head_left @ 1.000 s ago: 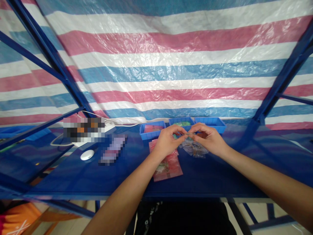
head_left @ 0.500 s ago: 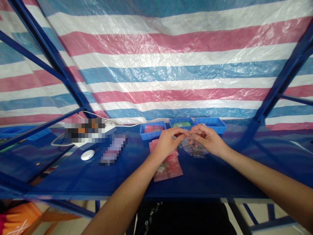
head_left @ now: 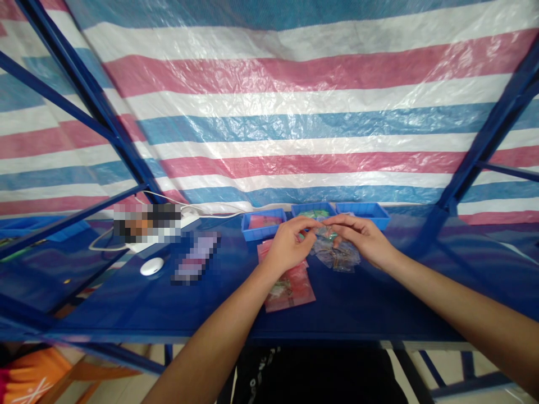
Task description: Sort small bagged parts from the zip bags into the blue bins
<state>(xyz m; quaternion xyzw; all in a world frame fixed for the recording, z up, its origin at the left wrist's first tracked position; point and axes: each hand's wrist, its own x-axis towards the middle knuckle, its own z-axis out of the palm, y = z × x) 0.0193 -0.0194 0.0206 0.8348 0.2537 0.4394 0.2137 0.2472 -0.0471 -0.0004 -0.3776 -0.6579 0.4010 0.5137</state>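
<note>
Striped plastic sheeting (head_left: 295, 132) glints behind my blue table (head_left: 189, 314), and from my head view 3 blue trays (head_left: 264, 233) stand along the back of it. Right in front of them, my right hand (head_left: 364, 238) pinches a small clear packet (head_left: 327, 231) just above a pile of clear packets (head_left: 339, 258). Beside it, my left hand (head_left: 290, 241) curls its fingers close, gripping or not I cannot tell, over pink bags (head_left: 292, 293) on the tabletop.
</note>
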